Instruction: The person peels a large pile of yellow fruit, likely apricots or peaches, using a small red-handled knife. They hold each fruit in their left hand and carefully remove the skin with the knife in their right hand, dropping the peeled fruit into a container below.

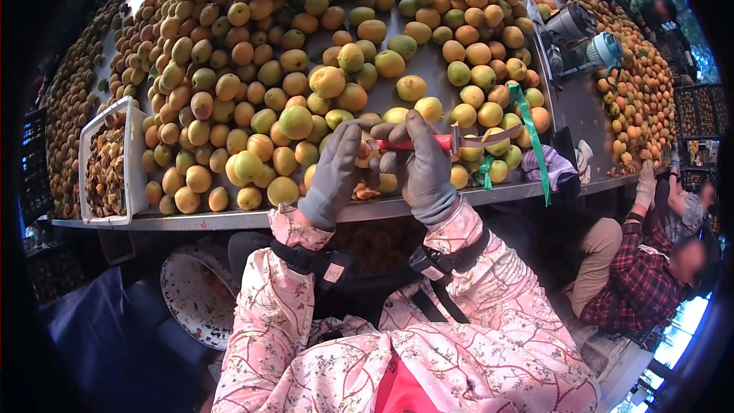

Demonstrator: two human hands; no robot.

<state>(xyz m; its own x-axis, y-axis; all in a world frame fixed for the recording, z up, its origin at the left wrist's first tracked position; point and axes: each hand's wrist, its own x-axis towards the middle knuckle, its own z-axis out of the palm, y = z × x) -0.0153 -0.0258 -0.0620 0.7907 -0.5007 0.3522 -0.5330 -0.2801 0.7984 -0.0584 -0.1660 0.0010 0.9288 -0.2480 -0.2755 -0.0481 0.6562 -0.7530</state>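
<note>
Red-handled tool [456,140] is in the right hand [425,164], above the part of the surface [200,222] that is close to its near edge. Its handle lies along the fingers of this hand, almost parallel to the near edge, and its curved metal blade [493,138] points out to the right, past the fingers. The blade appears over some of the fruits [228,86] and its tip comes near a green strip [535,138]; whether it touches them cannot be told.

The right hand, in a grey glove, is closed around the handle, with its fingers turned upward and inward. The left hand [336,172], also gloved in grey, is just beside it, with its fingers bent toward the other hand. A small orange thing [367,154] shows between the two hands, on the side of the left one. It is mostly covered, so one cannot tell what it is, nor whether the left hand grips it firmly.

Both forearms, in pink flowered sleeves [269,313], come from the person's body and reach over the near edge. They lean slightly toward each other, and a black band [294,258] is around each wrist. Near the left end of this edge stands a white basket [139,157] with brown scraps inside. Toward its right part lies a purple cloth [547,167].
</note>
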